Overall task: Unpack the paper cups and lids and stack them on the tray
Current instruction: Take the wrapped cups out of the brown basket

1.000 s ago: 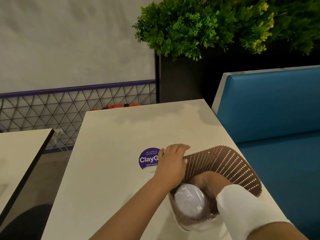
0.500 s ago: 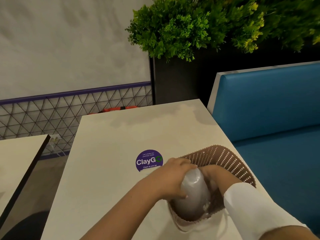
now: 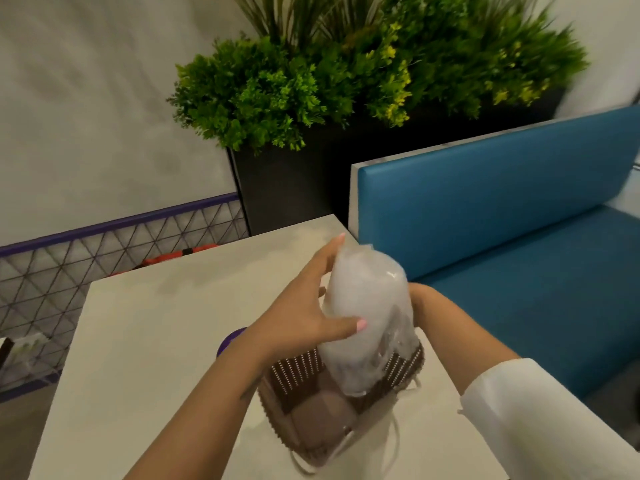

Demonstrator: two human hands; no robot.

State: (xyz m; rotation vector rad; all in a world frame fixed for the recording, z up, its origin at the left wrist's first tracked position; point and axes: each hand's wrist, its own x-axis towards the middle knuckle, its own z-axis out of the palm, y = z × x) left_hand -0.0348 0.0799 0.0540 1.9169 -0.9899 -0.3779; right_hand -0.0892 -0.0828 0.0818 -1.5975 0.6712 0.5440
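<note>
Now the long cloudy-white plastic-wrapped sleeve (image 3: 367, 317), presumably the packed cups though its contents are blurred, is up out of the brown perforated plastic tray (image 3: 304, 375). Half a second ago its lower part sat inside the tray; here only its bottom end hangs just above the tray's inside, and the sleeve stands nearly upright, tilted slightly away from the person.

The left hand (image 3: 304, 306) has shifted from covering the top of the sleeve to clasping its left side: the thumb lies across the front of the wrap and the fingers reach up along the far side. The right hand (image 3: 417, 303) is mostly hidden behind the sleeve; it is against the right side of the wrap, but whether its fingers curl around it cannot be told. The white sleeve (image 3: 540, 420) of that arm crosses the lower right corner.

The tray rests on the pale beige tabletop (image 3: 149, 334) near its right edge, with white string handles (image 3: 394, 434) trailing beside it. The round purple sticker (image 3: 230, 341) on the table, fully visible before, now peeks out only as a sliver behind the left wrist. The view has swung too, showing more of the green bushy plant (image 3: 311, 81) and the blue padded bench (image 3: 502, 209).
</note>
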